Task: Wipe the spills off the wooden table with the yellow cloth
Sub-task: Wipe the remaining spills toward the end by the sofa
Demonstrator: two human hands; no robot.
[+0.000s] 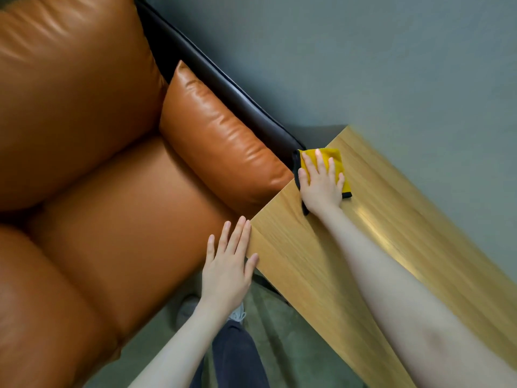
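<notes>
The wooden table (307,261) runs from the centre to the lower right. A yellow cloth (337,161) with a black border lies flat near the table's far left corner. My right hand (321,183) presses flat on the cloth, fingers spread, covering most of it. My left hand (228,264) is flat with fingers apart and rests at the table's near left corner, holding nothing. A shiny streak shows on the wood to the right of my right forearm; I cannot tell if it is wet.
An orange leather sofa (98,163) with a cushion (221,135) sits right against the table's left edge. A grey-green wall (363,51) lies behind. Green carpet (268,331) and my leg in dark trousers (237,357) are below.
</notes>
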